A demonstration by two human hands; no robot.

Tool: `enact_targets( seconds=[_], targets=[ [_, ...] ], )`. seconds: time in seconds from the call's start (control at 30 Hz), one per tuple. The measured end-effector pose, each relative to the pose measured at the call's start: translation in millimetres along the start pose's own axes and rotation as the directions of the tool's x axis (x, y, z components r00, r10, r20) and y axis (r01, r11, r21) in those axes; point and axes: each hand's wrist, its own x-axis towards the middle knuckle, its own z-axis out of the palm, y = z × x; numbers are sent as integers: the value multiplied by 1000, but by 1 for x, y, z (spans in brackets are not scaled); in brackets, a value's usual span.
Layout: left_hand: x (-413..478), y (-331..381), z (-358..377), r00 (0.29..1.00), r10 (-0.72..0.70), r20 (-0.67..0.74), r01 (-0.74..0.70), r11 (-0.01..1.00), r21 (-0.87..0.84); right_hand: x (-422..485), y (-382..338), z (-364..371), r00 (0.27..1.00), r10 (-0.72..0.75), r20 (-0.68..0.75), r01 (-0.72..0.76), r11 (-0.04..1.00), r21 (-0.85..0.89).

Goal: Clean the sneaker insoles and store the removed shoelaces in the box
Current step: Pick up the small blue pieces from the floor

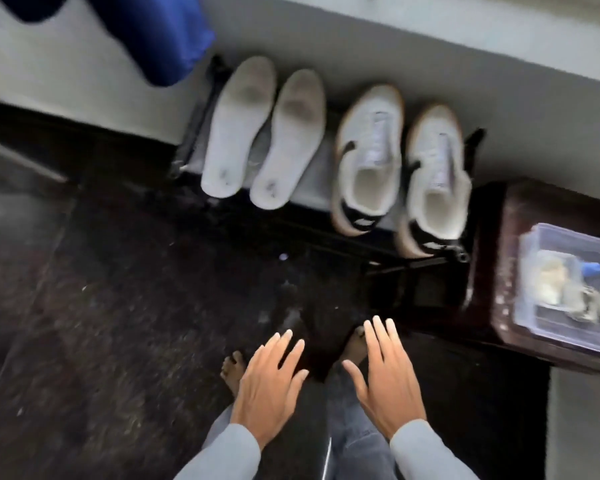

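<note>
You have one view only, worn on your head and pitched steeply down, so it looks almost straight at the dark floor (101, 323). Your left hand (271, 372) and right hand (385, 375) sit nearest the lens at the bottom edge, fingers straight and spread. Well beyond the fingertips lie the insoles (236, 133) and sneakers (368, 150). The clear plastic box (568, 282) is cut by the frame edge, out past your right hand. The picture is canted and blurred.

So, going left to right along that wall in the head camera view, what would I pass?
Blue fabric → first insole → second insole → first sneaker → second sneaker → clear box.
</note>
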Motion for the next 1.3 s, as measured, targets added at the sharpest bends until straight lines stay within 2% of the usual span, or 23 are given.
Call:
enact_targets(
  seconds=[0.13, 0.3, 0.47, 0.5, 0.6, 0.67, 0.8, 1.0, 1.1, 1.13, 1.2, 1.3],
  targets=[
    [-28, -89, 7, 986, -156, 64, 151, 985, 78, 25, -56, 53, 991, -68, 114, 76, 995, -66],
    [-12, -185, 45, 962, -252, 102, 244, 966, 85, 93, -103, 131, 966, -58, 254, 54, 998, 19],
    [52, -259, 118, 964, -259, -56, 261, 964, 52, 209, -125, 233, 948, -70, 309, 61, 997, 38],
    [69, -273, 136, 959, -265, -96, 269, 963, 26, 237, -126, 257, 956, -81, 283, 71, 996, 47],
    [114, -300, 195, 942, -320, -103, 313, 946, -83, 307, -120, 326, 980, -75, 185, 67, 997, 47],
    [138, -313, 239, 936, -294, -193, 284, 955, -81, 344, -111, 367, 984, -39, 175, 37, 999, 11],
    [176, -334, 303, 946, -238, -219, 224, 971, -88, 398, -87, 431, 997, -43, 69, 46, 998, -51],
    [189, -348, 335, 943, -274, -191, 247, 957, -151, 411, -68, 461, 996, -71, -52, 65, 993, -101],
    [189, -346, 323, 920, -316, -232, 255, 932, -259, 402, -72, 458, 996, -74, -49, 73, 997, -17],
    [186, -340, 316, 904, -339, -260, 245, 910, -335, 394, -75, 452, 998, -60, -24, 61, 996, 58],
    [178, -322, 295, 876, -426, -224, 247, 797, -552, 370, -83, 437, 998, -57, 17, 53, 979, 197],
    [164, -291, 258, 781, -621, -69, 325, 498, -804, 319, -102, 396, 991, -58, 123, 11, 935, 354]
  ],
)
